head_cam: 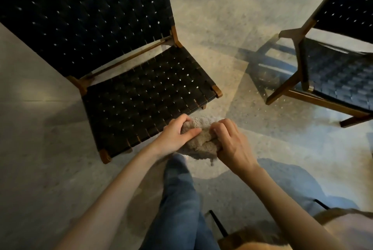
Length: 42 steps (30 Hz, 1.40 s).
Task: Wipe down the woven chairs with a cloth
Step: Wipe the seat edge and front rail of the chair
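A fluffy beige cloth is bunched between both of my hands, just past the near right corner of a woven chair. My left hand grips its left side, thumb laid across the top. My right hand clutches its right side with curled fingers. The black woven chair with a brown wooden frame stands in front of me at left, its seat facing me and its tall backrest behind. A second woven chair of the same kind stands at the right, partly cut off by the frame edge.
The floor is pale speckled stone, open between the two chairs. My legs in blue jeans reach forward below the cloth. A wooden piece with thin black legs sits at the bottom right beside me.
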Each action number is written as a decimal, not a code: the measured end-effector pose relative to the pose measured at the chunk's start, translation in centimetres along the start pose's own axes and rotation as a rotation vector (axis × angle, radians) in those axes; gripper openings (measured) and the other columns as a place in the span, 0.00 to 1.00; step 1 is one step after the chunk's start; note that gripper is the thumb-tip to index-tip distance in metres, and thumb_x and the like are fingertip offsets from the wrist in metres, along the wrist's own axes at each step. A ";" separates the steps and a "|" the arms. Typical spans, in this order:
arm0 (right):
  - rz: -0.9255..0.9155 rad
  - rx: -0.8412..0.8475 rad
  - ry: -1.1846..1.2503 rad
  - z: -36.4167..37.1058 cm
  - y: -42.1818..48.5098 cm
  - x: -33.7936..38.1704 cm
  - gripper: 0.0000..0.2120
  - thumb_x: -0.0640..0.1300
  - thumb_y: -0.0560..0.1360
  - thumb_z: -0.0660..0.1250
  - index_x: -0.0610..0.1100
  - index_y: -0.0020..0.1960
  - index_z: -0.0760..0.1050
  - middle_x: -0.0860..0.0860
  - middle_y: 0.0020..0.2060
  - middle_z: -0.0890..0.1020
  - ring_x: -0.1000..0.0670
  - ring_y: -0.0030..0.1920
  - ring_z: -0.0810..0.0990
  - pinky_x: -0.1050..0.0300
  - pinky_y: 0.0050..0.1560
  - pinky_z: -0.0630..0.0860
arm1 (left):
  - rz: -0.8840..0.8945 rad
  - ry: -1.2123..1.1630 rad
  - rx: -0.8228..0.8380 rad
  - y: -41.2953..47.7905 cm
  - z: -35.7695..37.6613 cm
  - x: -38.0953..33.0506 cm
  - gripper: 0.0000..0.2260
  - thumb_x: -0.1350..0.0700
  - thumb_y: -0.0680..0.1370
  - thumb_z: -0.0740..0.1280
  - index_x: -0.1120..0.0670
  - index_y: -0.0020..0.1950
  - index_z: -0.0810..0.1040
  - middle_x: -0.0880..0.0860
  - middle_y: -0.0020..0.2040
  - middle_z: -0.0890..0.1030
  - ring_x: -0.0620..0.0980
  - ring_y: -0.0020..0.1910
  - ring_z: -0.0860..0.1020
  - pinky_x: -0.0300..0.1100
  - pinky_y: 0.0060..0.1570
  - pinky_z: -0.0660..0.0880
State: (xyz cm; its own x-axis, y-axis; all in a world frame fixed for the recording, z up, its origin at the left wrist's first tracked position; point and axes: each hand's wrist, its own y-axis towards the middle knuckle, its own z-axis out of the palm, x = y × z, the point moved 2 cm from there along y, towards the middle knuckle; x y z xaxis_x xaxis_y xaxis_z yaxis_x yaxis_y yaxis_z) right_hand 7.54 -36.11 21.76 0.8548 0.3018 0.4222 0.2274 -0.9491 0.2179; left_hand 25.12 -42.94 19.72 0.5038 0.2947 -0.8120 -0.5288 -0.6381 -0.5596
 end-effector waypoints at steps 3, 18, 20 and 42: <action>0.073 0.160 0.040 -0.8 1.0 -3.0 0.34 0.44 0.65 0.78 0.45 0.63 0.63 0.45 0.53 0.73 0.49 0.45 0.73 0.57 0.38 0.77 | 0.066 0.025 -0.018 3.0 0.3 -2.4 0.10 0.48 0.76 0.68 0.49 0.55 0.71 0.50 0.53 0.77 0.48 0.56 0.77 0.48 0.52 0.79; 0.204 0.590 0.076 -8.3 13.3 -22.8 0.20 0.48 0.76 0.67 0.58 0.67 0.70 0.51 0.73 0.58 0.47 0.67 0.59 0.50 0.64 0.66 | 0.077 0.367 0.056 18.3 0.7 -14.8 0.08 0.48 0.76 0.68 0.45 0.50 0.69 0.47 0.47 0.76 0.48 0.54 0.71 0.51 0.66 0.56; 0.183 0.616 0.031 -8.6 14.7 -25.3 0.12 0.51 0.76 0.67 0.53 0.60 0.75 0.52 0.72 0.62 0.46 0.68 0.60 0.45 0.67 0.66 | 0.037 0.357 0.033 19.6 1.0 -15.9 0.07 0.48 0.77 0.66 0.43 0.50 0.68 0.49 0.51 0.75 0.51 0.58 0.69 0.51 0.66 0.56; -0.253 1.053 0.008 1.3 11.5 -38.1 0.10 0.49 0.79 0.63 0.46 0.56 0.77 0.49 0.51 0.81 0.47 0.52 0.77 0.51 0.54 0.75 | -0.563 0.093 -0.866 21.9 21.9 -6.8 0.13 0.52 0.78 0.65 0.54 0.61 0.77 0.53 0.56 0.71 0.52 0.58 0.66 0.44 0.57 0.67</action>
State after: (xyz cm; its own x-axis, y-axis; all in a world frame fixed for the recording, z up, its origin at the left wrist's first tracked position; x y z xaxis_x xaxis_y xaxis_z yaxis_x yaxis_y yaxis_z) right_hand -21.78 -58.60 7.06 0.7245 0.4966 0.4780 0.6866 -0.4586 -0.5642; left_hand -4.83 -43.33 9.31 0.5957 0.6764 -0.4332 0.4532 -0.7283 -0.5139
